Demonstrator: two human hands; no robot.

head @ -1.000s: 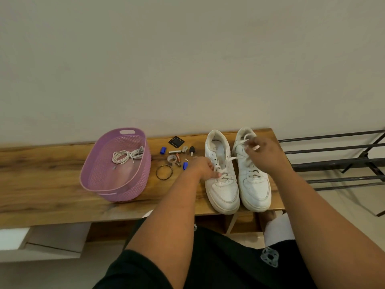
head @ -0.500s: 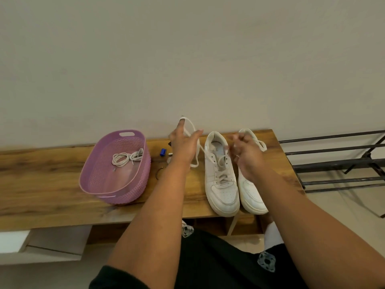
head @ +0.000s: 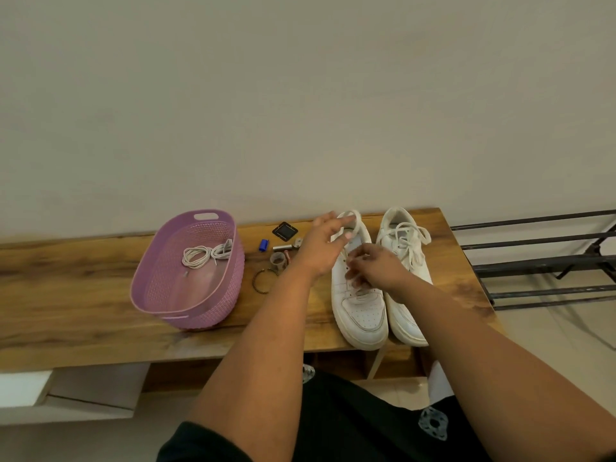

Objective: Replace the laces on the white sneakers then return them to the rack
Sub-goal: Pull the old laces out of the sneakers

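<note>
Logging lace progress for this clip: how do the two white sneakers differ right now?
The left sneaker has both hands working on it, its lace pulled up and partly out; the right sneaker is untouched. The right sneaker remains fully laced, loose ends draped over its tongue. Both are white low-tops, side by side, toes toward the person, on the wooden bench.

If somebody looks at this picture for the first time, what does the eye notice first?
Probably the two hands, left and right, working the lace on the left sneaker at the bench's right end. Next, the purple basket to the left, holding coiled white laces.
</note>
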